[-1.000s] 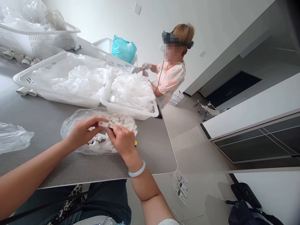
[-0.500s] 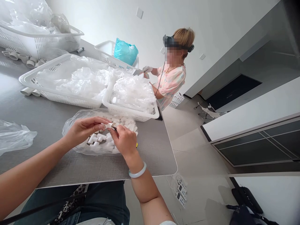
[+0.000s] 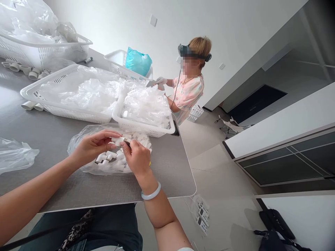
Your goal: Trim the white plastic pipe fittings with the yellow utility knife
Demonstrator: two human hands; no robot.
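Since a second ago the small white pipe fitting (image 3: 117,141) has barely shifted, pinched by the left hand (image 3: 92,147) while the right hand (image 3: 136,157) grips its other end above the bag of fittings (image 3: 78,144) on the surface (image 3: 167,164), seemingly mid-inspection before careful setting aside.

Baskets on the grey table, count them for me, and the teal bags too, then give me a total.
White slotted baskets: 4, far left, wide middle, near the hands, and one at the back.
Teal plastic bag: 1, sitting in the back basket.
Total: 5
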